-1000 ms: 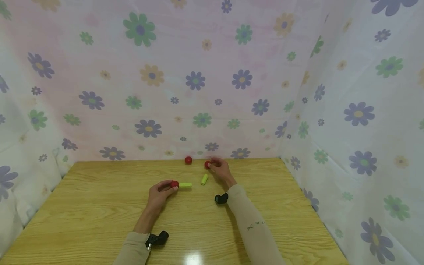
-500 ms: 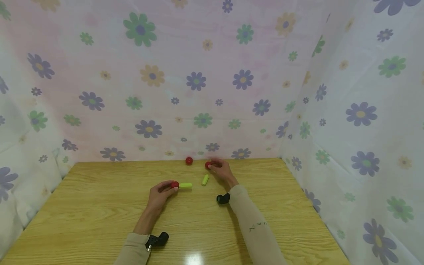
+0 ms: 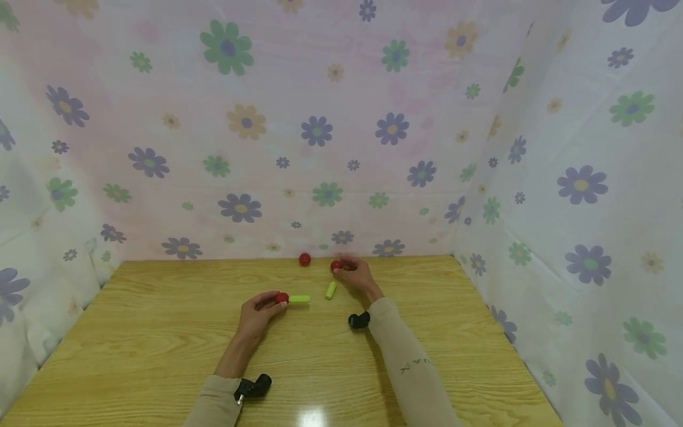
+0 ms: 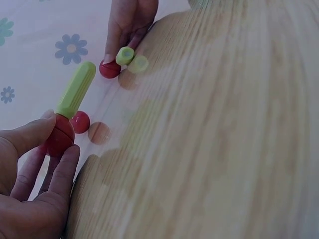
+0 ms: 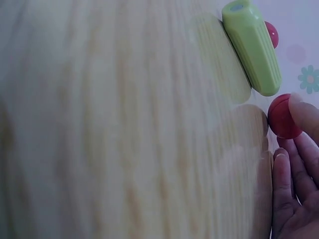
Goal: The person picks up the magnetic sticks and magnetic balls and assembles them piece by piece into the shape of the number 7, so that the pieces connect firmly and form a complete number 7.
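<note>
My left hand [image 3: 255, 314] pinches a red ball [image 4: 61, 135] between thumb and fingers. A yellow-green rod [image 4: 77, 88] meets this ball end-on and points right in the head view. Farther back, my right hand [image 3: 358, 274] grips a second red ball [image 5: 283, 117] with the thumb on one side and fingers on the other. Just in front of that ball lies another yellow-green rod [image 5: 251, 47], fluted, with a round grey spot on its end. The second ball and this rod stand slightly apart in the right wrist view.
A third red ball [image 3: 305, 259] rests at the back edge of the wood-grain table [image 3: 160, 332], left of the right hand. Flower-printed cloth [image 3: 341, 118] hangs behind the table and along both sides. A black wrist camera [image 3: 256, 385] is strapped to each sleeve.
</note>
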A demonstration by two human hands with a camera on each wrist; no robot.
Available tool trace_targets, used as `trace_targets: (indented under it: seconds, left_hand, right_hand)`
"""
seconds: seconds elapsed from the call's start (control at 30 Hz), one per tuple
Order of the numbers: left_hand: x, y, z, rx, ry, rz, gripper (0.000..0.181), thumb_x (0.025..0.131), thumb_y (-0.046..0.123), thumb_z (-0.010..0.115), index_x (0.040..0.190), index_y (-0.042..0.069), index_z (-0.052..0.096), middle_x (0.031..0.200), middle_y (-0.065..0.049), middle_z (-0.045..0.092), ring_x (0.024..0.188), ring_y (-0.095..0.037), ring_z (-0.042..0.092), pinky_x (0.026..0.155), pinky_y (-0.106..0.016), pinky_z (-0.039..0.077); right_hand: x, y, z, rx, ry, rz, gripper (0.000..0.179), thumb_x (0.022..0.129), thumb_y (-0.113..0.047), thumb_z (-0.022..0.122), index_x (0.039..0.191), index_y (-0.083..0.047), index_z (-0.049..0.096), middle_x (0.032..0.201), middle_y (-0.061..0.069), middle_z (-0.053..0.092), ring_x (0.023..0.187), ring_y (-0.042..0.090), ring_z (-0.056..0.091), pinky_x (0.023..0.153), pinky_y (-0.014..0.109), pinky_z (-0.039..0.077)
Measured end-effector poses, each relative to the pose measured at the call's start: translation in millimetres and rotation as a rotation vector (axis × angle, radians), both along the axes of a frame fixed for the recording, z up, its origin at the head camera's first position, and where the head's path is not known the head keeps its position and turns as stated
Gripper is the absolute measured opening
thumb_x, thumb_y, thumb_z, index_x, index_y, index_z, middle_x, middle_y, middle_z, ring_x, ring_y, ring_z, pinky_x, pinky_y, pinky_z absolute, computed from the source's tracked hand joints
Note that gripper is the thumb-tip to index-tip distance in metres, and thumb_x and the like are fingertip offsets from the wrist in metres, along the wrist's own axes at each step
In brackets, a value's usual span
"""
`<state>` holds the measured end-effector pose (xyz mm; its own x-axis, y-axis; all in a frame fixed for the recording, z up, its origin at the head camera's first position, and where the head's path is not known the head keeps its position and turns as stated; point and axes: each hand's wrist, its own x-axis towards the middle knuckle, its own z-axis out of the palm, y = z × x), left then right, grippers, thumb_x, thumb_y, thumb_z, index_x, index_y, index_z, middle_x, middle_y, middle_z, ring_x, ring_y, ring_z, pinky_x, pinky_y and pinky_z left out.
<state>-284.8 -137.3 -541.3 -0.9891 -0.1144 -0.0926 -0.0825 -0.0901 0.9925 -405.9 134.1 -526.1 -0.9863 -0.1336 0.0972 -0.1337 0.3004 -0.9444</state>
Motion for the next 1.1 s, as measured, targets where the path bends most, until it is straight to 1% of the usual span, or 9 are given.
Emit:
trace_targets:
  seconds: [0.13, 0.27, 0.43, 0.63, 0.7, 0.87, 0.97, 1.03, 1.1]
  left_hand:
    - [0.5, -0.1, -0.6, 0.001, 0.010, -0.005, 0.048, 0.088, 0.007, 0.081, 0.132, -0.003, 0.063, 0.132, -0.022, 0.063, 0.097, -0.002, 0.067, 0.082, -0.017, 0.055]
    - [0.4, 1.4, -1.2, 0.008, 0.018, -0.005, 0.048, 0.087, 0.005, 0.080, 0.131, -0.003, 0.063, 0.132, -0.022, 0.063, 0.097, -0.001, 0.067, 0.083, -0.017, 0.056]
    - [2.2, 1.8, 0.3, 0.006, 0.026, 0.000, 0.047, 0.087, 0.005, 0.080, 0.131, -0.004, 0.063, 0.131, -0.023, 0.063, 0.098, -0.003, 0.067, 0.082, -0.016, 0.055]
    - [3.1, 0.9, 2.7, 0.014, 0.024, -0.004, 0.049, 0.088, 0.005, 0.080, 0.132, -0.006, 0.061, 0.133, -0.025, 0.060, 0.097, -0.002, 0.066, 0.081, -0.015, 0.054]
    - [2.6, 0.7, 2.5, 0.022, 0.018, -0.004, 0.050, 0.089, 0.005, 0.079, 0.133, -0.006, 0.061, 0.135, -0.026, 0.060, 0.095, -0.001, 0.066, 0.081, -0.014, 0.054]
    - [1.4, 0.7, 1.9, 0.028, 0.013, 0.004, 0.050, 0.089, 0.004, 0.078, 0.134, -0.006, 0.060, 0.136, -0.026, 0.059, 0.094, 0.002, 0.065, 0.080, -0.013, 0.054]
    - [2.6, 1.0, 3.0, 0.023, 0.014, 0.005, 0.050, 0.089, 0.004, 0.079, 0.134, -0.006, 0.060, 0.136, -0.026, 0.059, 0.093, 0.002, 0.065, 0.080, -0.013, 0.054]
    - [3.2, 1.0, 3.3, 0.017, 0.016, 0.005, 0.050, 0.088, 0.005, 0.079, 0.133, -0.005, 0.061, 0.135, -0.025, 0.060, 0.095, 0.001, 0.065, 0.081, -0.014, 0.054]
    - [3.7, 1.2, 3.7, 0.009, 0.020, 0.005, 0.049, 0.088, 0.006, 0.080, 0.133, -0.005, 0.061, 0.134, -0.024, 0.061, 0.096, 0.001, 0.066, 0.081, -0.014, 0.054]
  right_hand:
    - [0.6, -0.1, -0.7, -0.012, -0.013, -0.008, 0.045, 0.094, -0.003, 0.072, 0.136, 0.007, 0.060, 0.123, 0.025, 0.064, 0.106, 0.030, 0.062, 0.093, 0.037, 0.053]
    - [0.7, 0.6, -2.0, -0.019, -0.011, -0.010, 0.041, 0.095, -0.004, 0.071, 0.134, 0.006, 0.062, 0.124, 0.023, 0.064, 0.106, 0.028, 0.062, 0.092, 0.034, 0.054]
    - [-0.9, 0.2, -4.3, -0.005, 0.011, -0.012, 0.034, 0.099, -0.010, 0.067, 0.130, 0.005, 0.065, 0.129, 0.021, 0.064, 0.114, 0.031, 0.061, 0.097, 0.038, 0.052]
    - [0.4, -1.2, -5.0, -0.021, 0.041, -0.002, 0.033, 0.101, -0.009, 0.064, 0.129, 0.008, 0.063, 0.126, 0.025, 0.065, 0.116, 0.036, 0.060, 0.100, 0.043, 0.050]
    - [1.5, -1.4, -5.3, -0.054, 0.029, -0.003, 0.033, 0.102, -0.008, 0.063, 0.130, 0.009, 0.062, 0.126, 0.025, 0.064, 0.116, 0.035, 0.060, 0.099, 0.042, 0.051]
    - [3.1, -0.6, -7.5, -0.156, -0.047, -0.023, 0.034, 0.103, -0.009, 0.060, 0.134, 0.006, 0.060, 0.129, 0.024, 0.061, 0.118, 0.032, 0.059, 0.097, 0.037, 0.053]
    - [3.2, 0.5, -8.5, -0.194, -0.072, -0.046, 0.035, 0.104, -0.010, 0.059, 0.136, 0.005, 0.059, 0.130, 0.024, 0.060, 0.117, 0.031, 0.059, 0.095, 0.033, 0.053]
    - [3.8, 2.0, -8.2, -0.229, -0.096, -0.053, 0.036, 0.104, -0.009, 0.058, 0.138, 0.004, 0.057, 0.132, 0.024, 0.058, 0.118, 0.031, 0.058, 0.096, 0.034, 0.052]
    - [5.4, 3.6, -7.0, -0.231, -0.105, -0.062, 0.036, 0.105, -0.010, 0.057, 0.139, 0.002, 0.056, 0.132, 0.023, 0.058, 0.119, 0.031, 0.058, 0.097, 0.034, 0.052]
